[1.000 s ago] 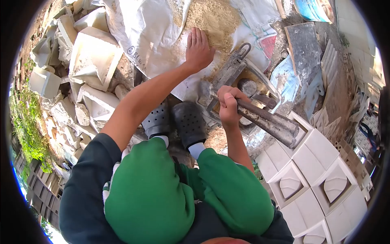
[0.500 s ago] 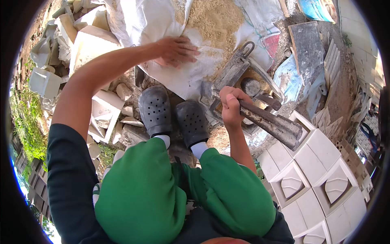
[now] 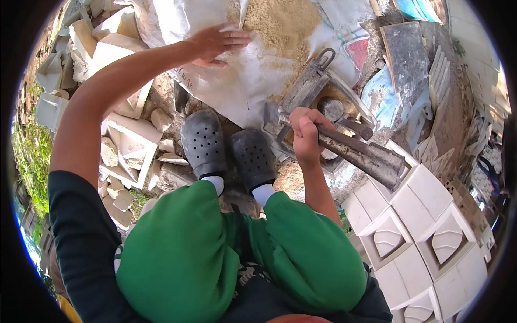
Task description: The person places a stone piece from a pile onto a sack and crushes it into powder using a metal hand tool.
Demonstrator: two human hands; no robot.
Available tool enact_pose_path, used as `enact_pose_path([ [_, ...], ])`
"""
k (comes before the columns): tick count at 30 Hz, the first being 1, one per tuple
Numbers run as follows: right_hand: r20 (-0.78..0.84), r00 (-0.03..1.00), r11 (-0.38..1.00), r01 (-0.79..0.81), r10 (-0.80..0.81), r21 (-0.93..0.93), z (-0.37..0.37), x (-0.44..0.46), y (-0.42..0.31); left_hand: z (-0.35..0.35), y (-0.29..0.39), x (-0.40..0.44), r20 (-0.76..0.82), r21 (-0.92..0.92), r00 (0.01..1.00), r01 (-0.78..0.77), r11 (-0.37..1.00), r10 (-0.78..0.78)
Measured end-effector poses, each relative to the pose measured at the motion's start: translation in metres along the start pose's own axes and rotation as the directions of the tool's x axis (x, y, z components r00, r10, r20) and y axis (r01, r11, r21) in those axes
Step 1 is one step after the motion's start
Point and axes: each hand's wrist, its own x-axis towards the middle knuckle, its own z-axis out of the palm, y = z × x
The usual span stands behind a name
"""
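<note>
dark bar: 3 o'clock; probably heavy, stiff; grip at 10 o'clock end
right hand: curled round dark bar
left hand: extended, thumb apart, 11 o'clock, over white sheet; contact unclear
white sheet: probably light, limp

- Dull, scuffed metal on the frame
- Rough, crusted metal along the bar
- Creased, plastic-looking finish on the white sheet
- Matt, rubbery plastic on the clogs
- Soft matt cloth in the trousers
- Smooth, cement-like finish on the pale blocks
</note>
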Motion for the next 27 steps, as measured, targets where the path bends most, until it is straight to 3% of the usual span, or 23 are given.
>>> enact_pose_path([
  [1, 0.0, 1.0, 0.999, 0.002, -0.002, 0.032, -0.001, -0.001, 0.0, -0.006, 0.004, 0.002, -0.071, -0.07, 0.963, 0.257, 0.964, -0.262],
  [4, 0.001, 1.0, 0.998, 0.011, -0.011, 0.061, -0.002, -0.001, 0.002, -0.028, 0.018, 0.003, -0.091, -0.07, 0.923, 0.368, 0.927, -0.374],
  [5, 0.004, 1.0, 0.999, 0.012, -0.012, 0.053, -0.002, 0.0, 0.002, -0.016, 0.025, 0.003, -0.197, -0.153, 0.945, 0.234, 0.96, -0.262],
  [6, 0.007, 1.0, 0.998, 0.013, -0.013, 0.054, 0.0, 0.001, 0.001, -0.001, 0.032, 0.004, -0.13, -0.166, 0.965, -0.249, 0.954, 0.229],
  [8, -0.022, 1.0, 0.999, -0.019, 0.02, 0.045, 0.006, 0.002, -0.003, 0.03, 0.023, 0.019, 0.005, -0.211, 0.915, -0.394, 0.895, 0.404],
  [9, -0.014, 1.0, 0.999, -0.022, 0.022, 0.043, 0.005, 0.002, -0.003, 0.025, 0.02, 0.022, -0.109, -0.191, 0.971, -0.228, 0.955, 0.211],
  [10, -0.021, 0.999, 0.999, -0.03, 0.031, 0.041, 0.004, 0.002, -0.002, 0.017, 0.015, 0.032, -0.223, -0.185, 0.975, -0.061, 0.981, 0.018],
  [11, -0.032, 0.999, 0.999, -0.042, 0.043, 0.034, 0.003, 0.0, -0.002, 0.014, 0.016, 0.044, -0.254, -0.238, 0.928, 0.215, 0.947, -0.274],
  [14, -0.038, 0.998, 0.999, -0.045, 0.046, 0.012, 0.005, 0.0, -0.005, -0.012, 0.017, 0.062, -0.349, -0.116, 0.924, 0.122, 0.986, -0.155],
  [15, -0.038, 0.998, 0.999, -0.044, 0.044, 0.011, 0.006, 0.001, -0.005, -0.009, 0.022, 0.065, -0.403, -0.069, 0.913, -0.105, 0.992, 0.068],
  [16, -0.045, 0.998, 0.999, -0.041, 0.042, 0.02, 0.006, 0.001, -0.004, -0.002, 0.031, 0.066, -0.366, -0.116, 0.905, -0.274, 0.955, 0.216],
  [18, -0.054, 0.998, 0.999, -0.036, 0.038, 0.03, 0.007, 0.001, -0.004, 0.009, 0.042, 0.068, -0.161, -0.155, 0.93, -0.354, 0.922, 0.33],
  [19, -0.046, 0.999, 0.999, -0.027, 0.029, 0.034, 0.006, 0.002, -0.005, 0.015, 0.042, 0.07, -0.301, -0.106, 0.923, -0.281, 0.954, 0.238],
  [20, -0.04, 0.999, 0.999, -0.021, 0.022, 0.036, 0.006, 0.002, -0.005, 0.019, 0.042, 0.074, -0.301, -0.108, 0.923, -0.281, 0.954, 0.238],
  [21, -0.043, 0.999, 0.999, -0.025, 0.026, 0.032, 0.005, 0.002, -0.005, 0.009, 0.046, 0.082, -0.233, -0.256, 0.972, -0.027, 0.966, -0.035],
  [22, -0.048, 0.998, 0.999, -0.037, 0.038, 0.033, 0.004, 0.001, -0.004, -0.003, 0.05, 0.088, -0.124, -0.379, 0.946, 0.234, 0.896, -0.299],
  [23, -0.052, 0.998, 0.998, -0.045, 0.047, 0.037, 0.004, 0.001, -0.003, -0.015, 0.053, 0.092, -0.064, -0.48, 0.926, 0.299, 0.825, -0.373],
  [24, -0.051, 0.998, 0.998, -0.042, 0.044, 0.039, 0.003, 0.001, -0.002, -0.013, 0.061, 0.097, -0.064, -0.477, 0.925, 0.301, 0.826, -0.374],
  [26, -0.003, 1.0, 0.998, -0.014, 0.014, 0.064, -0.003, 0.0, 0.001, 0.001, 0.074, 0.108, -0.419, -0.262, 0.895, 0.043, 0.964, -0.154],
  [27, -0.005, 1.0, 0.998, -0.012, 0.013, 0.063, -0.004, 0.0, 0.002, 0.002, 0.075, 0.108, -0.346, -0.266, 0.938, -0.1, 0.959, 0.002],
])
